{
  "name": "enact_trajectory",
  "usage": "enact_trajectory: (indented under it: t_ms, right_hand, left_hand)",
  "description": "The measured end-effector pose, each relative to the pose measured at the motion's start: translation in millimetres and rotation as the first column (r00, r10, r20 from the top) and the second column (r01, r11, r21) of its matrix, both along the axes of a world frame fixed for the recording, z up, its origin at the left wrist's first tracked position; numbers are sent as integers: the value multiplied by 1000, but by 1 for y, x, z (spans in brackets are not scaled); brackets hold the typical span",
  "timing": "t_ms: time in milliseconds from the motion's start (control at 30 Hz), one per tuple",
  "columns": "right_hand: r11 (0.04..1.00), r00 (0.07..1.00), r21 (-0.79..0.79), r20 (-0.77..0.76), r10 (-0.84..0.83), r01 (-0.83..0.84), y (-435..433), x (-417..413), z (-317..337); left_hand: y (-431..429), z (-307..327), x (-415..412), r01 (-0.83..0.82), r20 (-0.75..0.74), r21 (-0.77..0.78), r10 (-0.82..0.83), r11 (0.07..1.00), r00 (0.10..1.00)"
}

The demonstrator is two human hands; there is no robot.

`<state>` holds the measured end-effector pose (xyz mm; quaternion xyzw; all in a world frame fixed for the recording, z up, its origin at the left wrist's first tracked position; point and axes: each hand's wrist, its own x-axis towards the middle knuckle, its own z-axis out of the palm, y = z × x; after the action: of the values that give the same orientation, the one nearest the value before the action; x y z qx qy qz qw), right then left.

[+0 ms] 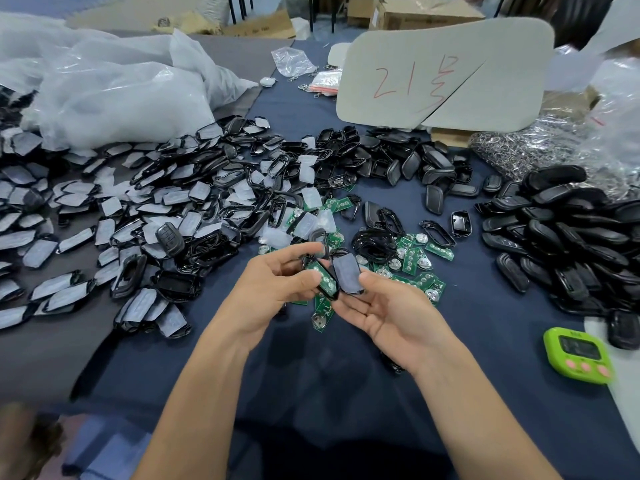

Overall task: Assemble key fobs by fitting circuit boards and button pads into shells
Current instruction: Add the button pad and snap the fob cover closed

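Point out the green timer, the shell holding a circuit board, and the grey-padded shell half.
green timer [580, 348]: head view, on its display.
shell with circuit board [325, 278]: head view, green board inside it.
grey-padded shell half [348, 275]: head view, its grey pad.

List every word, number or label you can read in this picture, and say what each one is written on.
"21" in red handwriting, followed by one handwritten character I cannot read with certainty, on the pale board propped at the back.
Green timer: display too blurred to read.
Cardboard boxes: any print is too small to read.
Circuit boards: no legible markings.
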<state>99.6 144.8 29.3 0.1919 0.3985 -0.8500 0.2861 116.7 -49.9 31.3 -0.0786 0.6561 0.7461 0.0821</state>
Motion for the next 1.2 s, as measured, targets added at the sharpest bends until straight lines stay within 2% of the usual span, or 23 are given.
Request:
enact_trajectory:
  t_ms: [267, 433, 567, 700, 867, 967, 1033, 1100, 1167, 1200]
  right_hand:
    - [998, 999, 47, -13, 46, -45, 3, 0, -2]
    - [989, 987, 79, -90, 132, -125, 0, 2, -1]
    - [996, 997, 70, -51, 63, -59, -3, 2, -1]
    - [988, 992, 124, -72, 101, -91, -1, 2, -1]
    - [945, 984, 315, -117, 131, -89, 1, -3, -3]
    - [914, 973, 397, -163, 165, -88, 0, -7, -4]
    - [887, 960, 452, -191, 206, -100, 0, -9, -4]
    - [864, 949, 491, -208, 237, -109, 0, -11, -2]
    - [859, 945, 500, -213, 248, -112, 0, -13, 2]
    - [866, 949, 488, -209, 235, -107, 1, -14, 5]
  left_hand:
    - [-3, 3, -1, -32, 2, -51, 32, 998, 999]
    - [0, 2, -3, -44, -8, -110, 43, 993, 999]
    - [2, 3, -2, -69, -18, -79, 68, 994, 998]
    - [-3, 0, -3, -160, 57, 88, 155, 983, 986]
    - [-6, -5, -3, -176, 175, 403, 113, 898, 978]
    - [-5, -10, -5, -266, 240, 455, 170, 850, 956]
    - [-3, -11, -6, -286, 263, 414, 188, 864, 946]
    - [3, -9, -7, -259, 222, 284, 200, 923, 954]
    - [10, -4, -6, -228, 113, 31, 223, 973, 968]
    - [13, -2, -5, -219, 25, -122, 224, 968, 974]
